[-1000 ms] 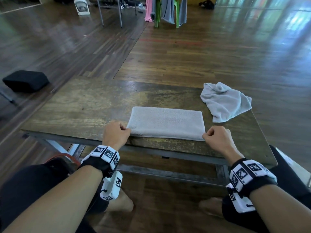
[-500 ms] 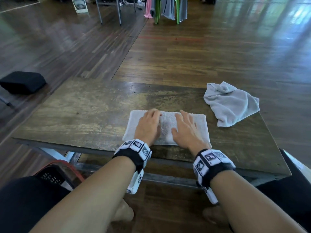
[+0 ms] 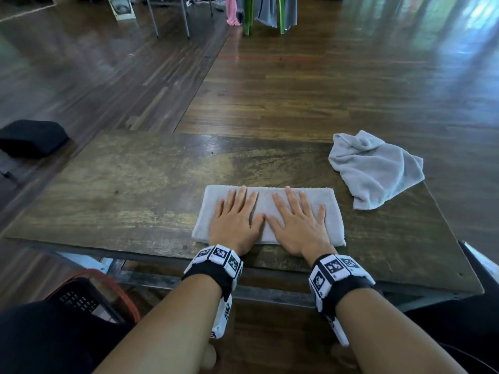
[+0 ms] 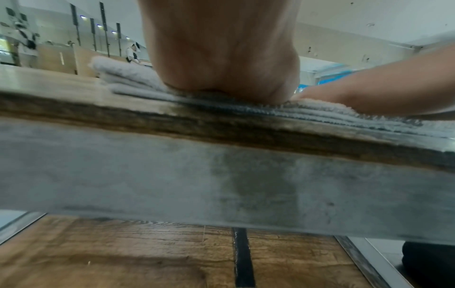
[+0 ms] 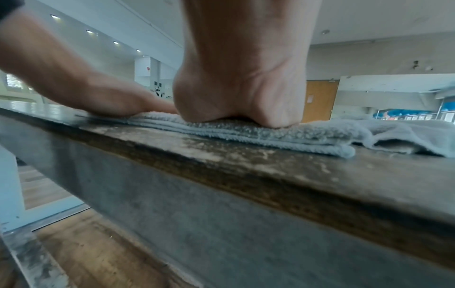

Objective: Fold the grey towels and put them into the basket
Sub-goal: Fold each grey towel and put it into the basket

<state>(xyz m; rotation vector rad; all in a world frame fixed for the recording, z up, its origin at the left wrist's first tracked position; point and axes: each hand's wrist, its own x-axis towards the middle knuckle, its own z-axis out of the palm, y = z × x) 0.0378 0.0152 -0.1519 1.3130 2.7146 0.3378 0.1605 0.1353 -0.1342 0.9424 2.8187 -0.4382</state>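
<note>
1. Wooden and worn, the long brown table [image 3: 129, 184] has a scuffed, mottled top on a grey metal frame; a dark plank floor [image 3: 324, 85] spreads around it.
2. Well to the left on the floor lies a flat black cushion [image 3: 31, 137]; far behind stand green chair legs [image 3: 247, 16] draped with grey and pink cloth, and a small white fan [image 3: 122, 6].
3. Down by the person's left knee sits a dark perforated plastic basket with a red rim [image 3: 81, 300], partly hidden by the leg and the table's edge.
4. A crumpled grey terry towel [image 3: 378, 171] lies loose near the table's far right corner, apart from both hands.
5. The folded grey terry towel [image 3: 330, 209] lies as a neat rectangle at the near edge, several looped layers showing at its side in the wrist views.
6. The left hand [image 3: 235, 220] and the right hand [image 3: 297, 222] press flat on the folded towel side by side, fingers straight and spread, thumbs almost meeting, grasping nothing; the heels of both palms bear down on the pile.
</note>
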